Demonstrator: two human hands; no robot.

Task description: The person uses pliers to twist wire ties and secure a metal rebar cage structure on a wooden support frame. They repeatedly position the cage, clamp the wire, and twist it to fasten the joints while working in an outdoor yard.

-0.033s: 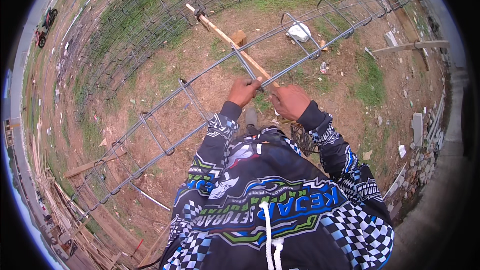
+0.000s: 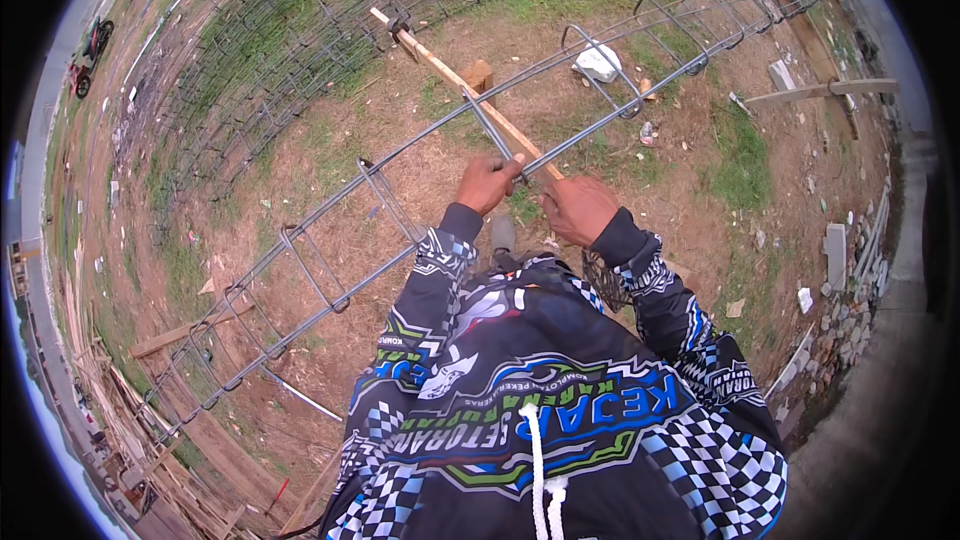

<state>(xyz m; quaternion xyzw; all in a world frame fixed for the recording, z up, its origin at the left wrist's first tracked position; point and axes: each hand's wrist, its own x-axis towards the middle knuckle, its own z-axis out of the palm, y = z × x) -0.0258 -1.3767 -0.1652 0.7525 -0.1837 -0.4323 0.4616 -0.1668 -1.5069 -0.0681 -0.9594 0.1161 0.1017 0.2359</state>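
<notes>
Presently, at the rebar frame:
Left hand [image 2: 487,183]: grip closed around the stirrup [image 2: 492,135], a bent steel loop at the middle of the frame, just where the wooden stick crosses it.
Right hand [image 2: 578,208]: fingers curled into a loose fist just beside the lower long bar; whether anything is held inside cannot be told.
Rebar frame [image 2: 330,270]: long steel cage of parallel bars and spaced loops, lying across the ground from lower left to upper right, directly in front of the person.
Wooden stick [image 2: 450,75]: pale, slim, laid slantwise across the frame, its near end at the hands.
Wood block [image 2: 478,73]: small, beside the stick, under the upper bar.
White stone [image 2: 598,62]: inside the frame, further right.
Ground [image 2: 430,170]: bare brown earth with grass patches.
Rebar stack [image 2: 260,50]: more cages, upper left.
Sleeves [image 2: 430,270]: black, blue and chequered.
</notes>
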